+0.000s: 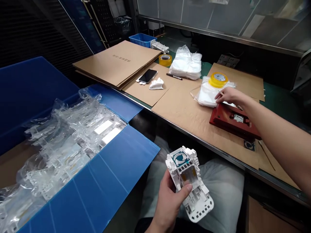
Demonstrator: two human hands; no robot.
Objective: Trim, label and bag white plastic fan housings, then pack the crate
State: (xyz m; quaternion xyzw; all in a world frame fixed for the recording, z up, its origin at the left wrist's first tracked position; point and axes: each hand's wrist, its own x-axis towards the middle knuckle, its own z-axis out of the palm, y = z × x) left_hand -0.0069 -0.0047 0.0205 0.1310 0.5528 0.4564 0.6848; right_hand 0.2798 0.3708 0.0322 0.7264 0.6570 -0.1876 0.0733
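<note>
My left hand (167, 200) grips a white plastic housing (200, 205), held tilted above my lap. At its upper end sits a teal plate (180, 158) with a white swirl pattern. My right hand (229, 96) is over the bench, fingers pinched together beside a pile of clear plastic bags (204, 95). A thin pale tip shows at its fingers; what it belongs to I cannot make out. Just below that hand lies a red block fixture (224, 120) with a swirl-patterned plate (238, 118) in its recess. A dark swirl plate (249, 145) lies in front of the fixture.
To my left, a blue bin (116, 174) holds several bagged white parts (68, 145). Cardboard sheets (116, 64), a phone (148, 76), a white glove (156, 84), a marker (174, 76) and tape rolls (218, 79) occupy the bench. A thin rod (266, 155) lies near its front edge.
</note>
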